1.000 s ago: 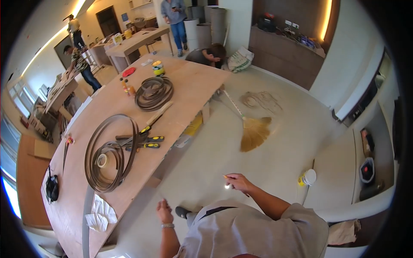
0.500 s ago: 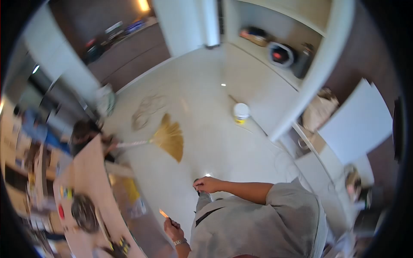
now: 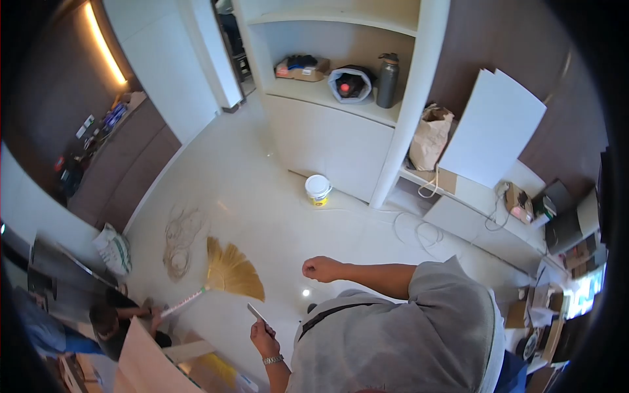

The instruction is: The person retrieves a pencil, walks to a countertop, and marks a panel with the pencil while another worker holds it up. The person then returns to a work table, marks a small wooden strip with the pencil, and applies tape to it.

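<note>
Left hand point(image 3: 264, 340), with a silver metal-banded watch point(image 3: 273, 359) at its wrist, is closed around a slim, flat, pale grey object point(image 3: 256, 312) that points up and away from the knuckles; what it is exactly is too small to tell. Right hand point(image 3: 321, 269) is held out in front of the body with its fingers curled in, and whether they close on anything cannot be told.

The view has swung away from the pinkish-brown wooden worktop point(image 3: 147, 363): a second ago its coils of dark strip filled the left side, and now only a corner shows at the lower left. The off-white built-in cabinet point(image 3: 331, 134) has come round to straight ahead. Half a second ago an orange end showed above the left hand; now a pale length does, and whether it is the same object turned is unclear. For the work in hand, this seems to mean that the slim object is carried while the body turns from the worktop.

That object lies in the left hand's grip, well apart from the right hand. Beyond it on the pale glossy floor point(image 3: 282, 223) spreads a golden straw broom point(image 3: 232, 272), its handle reaching toward a crouching person point(image 3: 118, 321). Farther ahead, a white lidded bucket with a yellow label point(image 3: 318, 188) stands near the cabinet.
</note>
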Tool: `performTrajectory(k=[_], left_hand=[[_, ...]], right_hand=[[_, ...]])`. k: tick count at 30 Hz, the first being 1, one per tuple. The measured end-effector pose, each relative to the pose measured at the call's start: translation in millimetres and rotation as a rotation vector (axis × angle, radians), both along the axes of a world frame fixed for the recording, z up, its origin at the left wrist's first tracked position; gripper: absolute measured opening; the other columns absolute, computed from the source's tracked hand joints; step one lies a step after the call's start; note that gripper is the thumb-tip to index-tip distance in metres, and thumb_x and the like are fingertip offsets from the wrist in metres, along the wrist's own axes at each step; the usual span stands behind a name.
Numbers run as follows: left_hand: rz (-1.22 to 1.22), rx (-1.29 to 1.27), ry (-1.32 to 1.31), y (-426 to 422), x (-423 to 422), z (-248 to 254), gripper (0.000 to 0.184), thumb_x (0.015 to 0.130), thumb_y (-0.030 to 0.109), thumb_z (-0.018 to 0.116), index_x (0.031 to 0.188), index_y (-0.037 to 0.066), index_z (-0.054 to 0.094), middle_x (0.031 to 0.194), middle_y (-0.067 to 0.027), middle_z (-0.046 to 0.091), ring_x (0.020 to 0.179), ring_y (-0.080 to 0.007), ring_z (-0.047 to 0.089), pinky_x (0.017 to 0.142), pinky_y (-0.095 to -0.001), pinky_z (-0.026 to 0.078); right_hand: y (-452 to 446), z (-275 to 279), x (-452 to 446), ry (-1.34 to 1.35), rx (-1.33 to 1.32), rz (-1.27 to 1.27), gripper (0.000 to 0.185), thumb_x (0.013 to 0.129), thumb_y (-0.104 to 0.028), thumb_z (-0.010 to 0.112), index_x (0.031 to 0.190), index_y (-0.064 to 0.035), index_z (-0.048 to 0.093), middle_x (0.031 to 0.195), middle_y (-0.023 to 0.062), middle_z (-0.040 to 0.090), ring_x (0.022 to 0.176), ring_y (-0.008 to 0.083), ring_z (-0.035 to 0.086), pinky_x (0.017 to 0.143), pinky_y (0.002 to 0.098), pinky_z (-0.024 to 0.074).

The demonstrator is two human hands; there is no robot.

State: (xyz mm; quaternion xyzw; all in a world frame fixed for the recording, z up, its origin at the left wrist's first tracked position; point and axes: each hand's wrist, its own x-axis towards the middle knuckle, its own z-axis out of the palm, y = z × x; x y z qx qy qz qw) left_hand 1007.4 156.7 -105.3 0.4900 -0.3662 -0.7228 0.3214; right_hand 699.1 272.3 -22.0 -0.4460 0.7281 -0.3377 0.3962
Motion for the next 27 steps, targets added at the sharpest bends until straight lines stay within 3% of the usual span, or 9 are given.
performTrajectory(k=[5,8,14,17,23,27], left_hand=[[-0.201,0.059,-0.030,-44,-67,13,0.020,0.096,0.017,0.058,0.079,0.008,0.053,0.061,0.0016,0.048,0.048,-0.0063,0.041,0.041,-0.0203,0.032],[-0.375,0.050,-0.028,-66,-119,13,0.019,0.095,0.016,0.059,0.080,0.006,0.055,0.062,0.0008,0.049,0.049,-0.0068,0.041,0.043,-0.0212,0.034],[-0.608,0.034,0.044,-91,-255,29,0.019,0.096,0.018,0.059,0.083,0.005,0.056,0.063,0.0004,0.050,0.051,-0.0077,0.043,0.046,-0.0228,0.036],[-0.600,0.051,0.094,-102,-329,35,0.017,0.096,0.017,0.058,0.085,0.005,0.056,0.064,-0.0003,0.052,0.051,-0.0085,0.044,0.048,-0.0229,0.037],[-0.499,0.054,0.162,-113,-419,64,0.015,0.096,0.015,0.057,0.085,0.005,0.056,0.064,-0.0008,0.052,0.052,-0.0092,0.045,0.050,-0.0235,0.038],[-0.407,0.040,0.141,-110,-425,68,0.013,0.095,0.014,0.058,0.088,0.003,0.057,0.066,-0.0014,0.053,0.054,-0.0099,0.047,0.051,-0.0242,0.038]], right_hand=[[6,-22,-36,0.041,0.003,-0.243,0.027,0.089,-0.030,0.057,0.100,-0.0062,0.065,0.094,0.0145,0.068,0.084,0.0300,0.064,0.077,0.0384,0.0505],[23,-33,-67,0.022,-0.045,-0.448,0.026,0.092,-0.029,0.057,0.100,-0.0063,0.066,0.084,0.0097,0.067,0.078,0.0190,0.062,0.073,0.0323,0.0497],[25,-48,-144,-0.105,-0.003,-0.739,0.030,0.091,-0.032,0.061,0.095,-0.0032,0.065,0.081,0.0080,0.066,0.077,0.0162,0.061,0.072,0.0318,0.0494],[14,-37,-197,-0.073,0.048,-0.658,0.033,0.088,-0.037,0.061,0.095,-0.0046,0.066,0.088,0.0143,0.067,0.083,0.0287,0.064,0.078,0.0366,0.0499],[-33,-37,-310,0.053,-0.048,-0.441,0.033,0.086,-0.037,0.062,0.091,-0.0039,0.067,0.084,0.0149,0.067,0.078,0.0281,0.065,0.073,0.0384,0.0506],[-79,-28,-356,-0.118,-0.102,-0.381,0.030,0.087,-0.030,0.062,0.089,-0.0010,0.067,0.077,0.0140,0.067,0.066,0.0243,0.065,0.066,0.0360,0.0507]])
